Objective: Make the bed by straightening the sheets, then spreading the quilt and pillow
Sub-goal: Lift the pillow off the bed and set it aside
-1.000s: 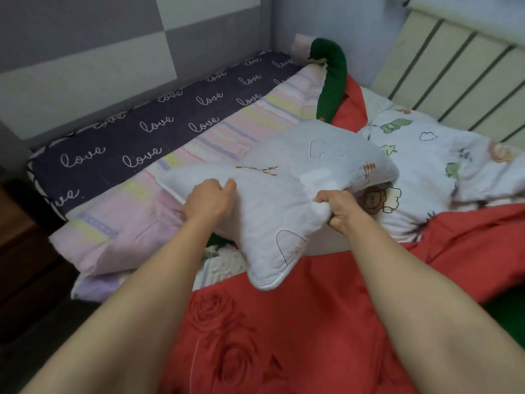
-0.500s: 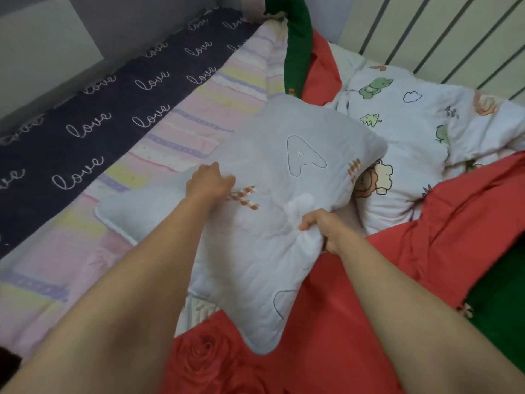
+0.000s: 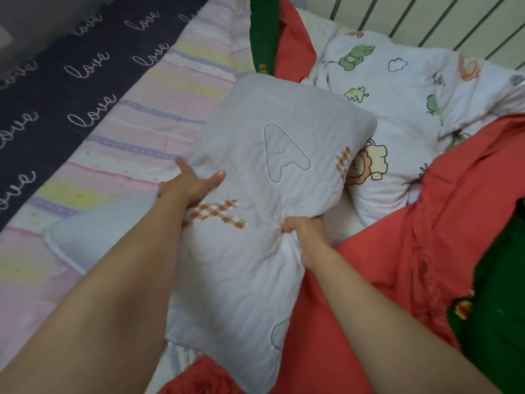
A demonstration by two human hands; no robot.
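Far left of the frame is just the pink striped sheet [image 3: 136, 143]. The left hand [image 3: 193, 189] lies flat and spread on the pillow [image 3: 241, 280], gripping nothing. The pillow sits mid-frame, skewed diagonally with its "A" end pointing to the upper right, partly over the red quilt [image 3: 426, 223]. The right hand [image 3: 308, 237] has a fistful of its right edge, so it's probably the one steering.
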